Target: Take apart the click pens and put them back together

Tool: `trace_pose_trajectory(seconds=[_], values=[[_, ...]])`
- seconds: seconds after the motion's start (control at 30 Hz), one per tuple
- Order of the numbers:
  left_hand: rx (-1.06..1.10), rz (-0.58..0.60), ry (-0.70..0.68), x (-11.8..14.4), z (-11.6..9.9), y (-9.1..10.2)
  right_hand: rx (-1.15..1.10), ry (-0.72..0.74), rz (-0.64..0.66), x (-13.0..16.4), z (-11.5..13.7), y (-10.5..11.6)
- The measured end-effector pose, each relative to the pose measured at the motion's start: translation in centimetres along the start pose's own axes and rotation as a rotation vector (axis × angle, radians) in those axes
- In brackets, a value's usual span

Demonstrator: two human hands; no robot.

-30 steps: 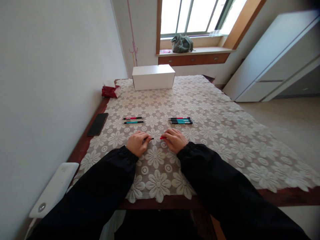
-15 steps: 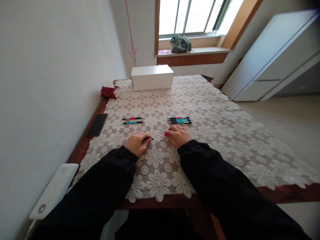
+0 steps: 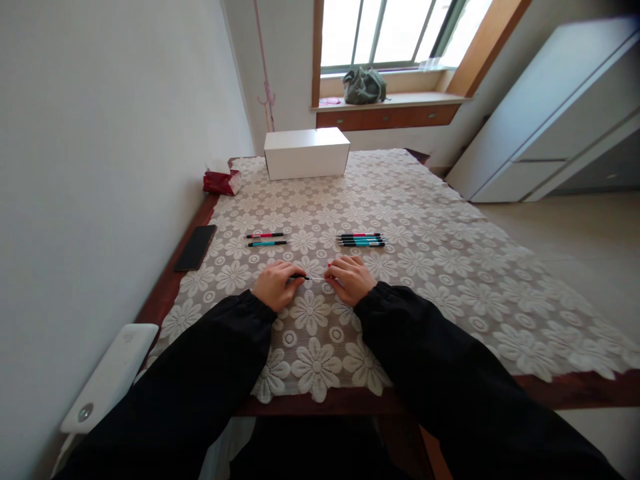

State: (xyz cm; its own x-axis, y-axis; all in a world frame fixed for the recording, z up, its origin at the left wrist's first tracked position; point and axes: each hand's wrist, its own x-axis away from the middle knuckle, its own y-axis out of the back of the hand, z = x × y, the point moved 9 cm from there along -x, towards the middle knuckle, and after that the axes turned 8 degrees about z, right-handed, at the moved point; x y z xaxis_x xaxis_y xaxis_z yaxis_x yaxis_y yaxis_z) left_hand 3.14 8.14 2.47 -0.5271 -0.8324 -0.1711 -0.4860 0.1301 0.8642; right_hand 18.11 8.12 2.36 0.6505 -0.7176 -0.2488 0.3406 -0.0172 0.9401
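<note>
Black phone point(image 3: 195, 247) sits at the desk point(image 3: 430, 267) edge. Left hand point(image 3: 275, 285) pinches the dark end of a thin pen refill point(image 3: 315, 278), right hand point(image 3: 350, 279) pinches a red barrel piece at the other end, just above the lace cloth.

Right hand point(image 3: 350, 279) drawn back toward left hand point(image 3: 277, 285) — gap narrower; pen point(image 3: 311, 277) between them shorter
</note>
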Motion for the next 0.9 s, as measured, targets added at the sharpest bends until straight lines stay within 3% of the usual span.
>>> trace_pose_trajectory(seconds=[0.43, 0.53, 0.67, 0.73, 0.9], values=[[-0.072, -0.070, 0.142, 0.2, 1.5, 0.7, 0.071, -0.035, 0.025, 0.1, -0.6, 0.0], [-0.032, -0.086, 0.064, 0.1, 0.6, 0.8, 0.059, -0.012, 0.029, 0.1, -0.2, -0.2], [-0.011, -0.002, -0.088, 0.0, -1.0, 0.1, 0.034, 0.032, 0.046, 0.0, 0.5, -0.5], [-0.018, 0.018, -0.087, -0.1, -1.0, 0.0, 0.038, 0.036, 0.054, 0.0, 0.6, -0.5], [-0.073, -0.059, -0.011, 0.1, -0.1, 0.9, 0.083, -0.006, 0.048, 0.0, 0.1, 0.0]])
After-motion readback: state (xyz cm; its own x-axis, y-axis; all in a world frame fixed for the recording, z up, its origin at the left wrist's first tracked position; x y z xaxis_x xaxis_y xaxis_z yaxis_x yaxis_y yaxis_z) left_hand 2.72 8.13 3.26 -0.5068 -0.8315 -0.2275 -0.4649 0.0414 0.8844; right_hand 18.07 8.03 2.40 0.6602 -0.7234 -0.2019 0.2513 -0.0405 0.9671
